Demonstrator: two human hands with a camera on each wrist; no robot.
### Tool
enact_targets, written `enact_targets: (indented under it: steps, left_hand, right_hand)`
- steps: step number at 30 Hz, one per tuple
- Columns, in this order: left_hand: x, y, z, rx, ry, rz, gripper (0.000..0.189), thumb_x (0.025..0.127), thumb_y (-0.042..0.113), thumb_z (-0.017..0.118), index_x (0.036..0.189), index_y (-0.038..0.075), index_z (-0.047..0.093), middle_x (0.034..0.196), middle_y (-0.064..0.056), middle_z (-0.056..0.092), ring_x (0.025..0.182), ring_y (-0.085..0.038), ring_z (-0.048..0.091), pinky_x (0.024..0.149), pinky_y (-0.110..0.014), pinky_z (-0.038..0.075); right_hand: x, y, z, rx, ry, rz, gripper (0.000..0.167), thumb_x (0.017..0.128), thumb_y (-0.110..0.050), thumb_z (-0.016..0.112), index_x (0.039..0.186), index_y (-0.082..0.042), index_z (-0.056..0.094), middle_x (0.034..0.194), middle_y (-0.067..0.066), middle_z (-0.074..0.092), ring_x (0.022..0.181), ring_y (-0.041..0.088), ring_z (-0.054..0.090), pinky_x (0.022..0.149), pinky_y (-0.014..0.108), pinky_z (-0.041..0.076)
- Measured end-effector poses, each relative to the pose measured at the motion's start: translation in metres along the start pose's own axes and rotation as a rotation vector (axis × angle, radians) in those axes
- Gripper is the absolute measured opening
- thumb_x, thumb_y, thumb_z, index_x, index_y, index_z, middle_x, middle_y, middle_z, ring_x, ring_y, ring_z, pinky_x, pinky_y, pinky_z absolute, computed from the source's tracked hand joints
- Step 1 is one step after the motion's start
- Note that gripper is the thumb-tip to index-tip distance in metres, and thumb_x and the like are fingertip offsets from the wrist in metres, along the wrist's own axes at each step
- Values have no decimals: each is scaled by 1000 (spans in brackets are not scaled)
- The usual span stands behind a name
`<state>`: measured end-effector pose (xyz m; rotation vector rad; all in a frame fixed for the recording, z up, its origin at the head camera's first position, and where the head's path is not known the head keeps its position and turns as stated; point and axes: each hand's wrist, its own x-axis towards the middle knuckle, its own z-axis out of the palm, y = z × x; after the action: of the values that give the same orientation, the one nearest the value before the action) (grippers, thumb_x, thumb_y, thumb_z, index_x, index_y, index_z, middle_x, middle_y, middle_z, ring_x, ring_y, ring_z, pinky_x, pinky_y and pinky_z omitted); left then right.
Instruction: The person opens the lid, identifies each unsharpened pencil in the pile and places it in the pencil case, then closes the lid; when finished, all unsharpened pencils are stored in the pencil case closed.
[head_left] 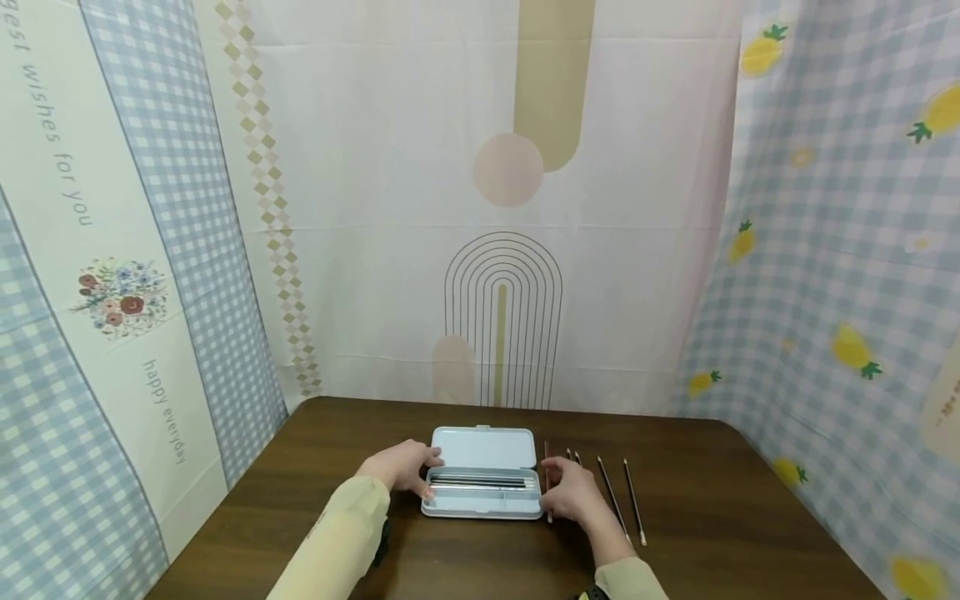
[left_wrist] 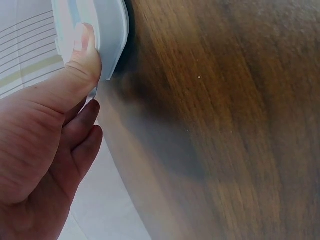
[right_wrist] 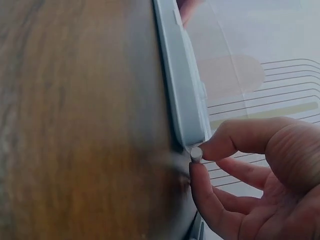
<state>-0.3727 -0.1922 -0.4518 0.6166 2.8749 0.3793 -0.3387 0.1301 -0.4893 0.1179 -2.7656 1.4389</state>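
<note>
A pale blue pencil case lies on the table with its lid folded back. Several pencils lie side by side in its rear compartment. At the case's left end, my left hand grips the edge, thumb on the rim and the other fingers farther back. My right hand pinches a reddish-brown pencil between thumb and fingertips, close beside the right end of the case. In the right wrist view, the pencil's pale round end pokes out between the fingertips.
To the right of my right hand, two dark pencils lie lengthwise on the brown wooden table. Pencil tips show just behind that hand. Patterned cloths hang at the back and both sides.
</note>
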Motion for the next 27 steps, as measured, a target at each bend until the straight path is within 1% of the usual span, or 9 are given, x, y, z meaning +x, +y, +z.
enact_targets:
  steps: [5, 10, 14, 18, 21, 24, 27]
  left_hand:
    - [0, 0, 1, -2, -3, 1, 61, 81, 23, 93, 138, 10, 74, 155, -10, 59, 146, -37, 50, 120, -55, 41]
    - [-3, 1, -2, -33, -3, -2, 61, 81, 21, 92, 138, 9, 74, 156, -11, 59, 147, -38, 49, 120, -57, 40]
    - [-4, 2, -4, -43, -2, 1, 61, 81, 21, 93, 139, 10, 74, 156, -11, 58, 146, -39, 50, 120, -57, 39]
    - [-3, 1, -4, -37, -8, 1, 61, 82, 22, 92, 139, 10, 73, 156, -11, 58, 147, -38, 50, 120, -56, 39]
    - [-1, -1, -3, -31, -13, -5, 62, 82, 22, 92, 139, 10, 73, 157, -10, 58, 147, -37, 49, 121, -55, 39]
    - [0, -1, -2, -27, -14, -6, 62, 82, 23, 92, 140, 10, 73, 157, -10, 57, 147, -37, 49, 121, -55, 40]
    - [1, -2, 0, -26, -14, -2, 62, 82, 23, 92, 140, 10, 72, 157, -10, 57, 148, -37, 49, 121, -55, 39]
  right_hand:
    - [-2, 0, -3, 58, -33, 24, 67, 75, 10, 76, 140, 5, 61, 107, 19, 67, 70, 22, 64, 56, 33, 58]
    - [-3, -3, -9, 78, -50, 39, 75, 77, 11, 74, 149, 4, 54, 99, 15, 70, 64, 21, 64, 55, 33, 55]
    - [-3, -4, -14, 91, -43, 54, 84, 76, 12, 74, 156, 3, 47, 99, 15, 69, 63, 22, 64, 54, 32, 54]
    - [-1, -4, -17, 120, -22, 63, 87, 75, 13, 73, 157, 3, 45, 99, 17, 68, 61, 21, 63, 52, 30, 52]
    - [0, -5, -18, 135, -2, 50, 84, 75, 13, 71, 155, 3, 48, 95, 14, 68, 59, 20, 61, 50, 30, 50]
    - [2, -5, -17, 124, 20, 26, 75, 77, 9, 70, 150, 1, 56, 93, 11, 68, 60, 20, 60, 51, 30, 49]
    - [4, -5, -14, 90, 24, -8, 65, 80, 5, 69, 143, -2, 63, 93, 9, 68, 63, 20, 59, 52, 31, 48]
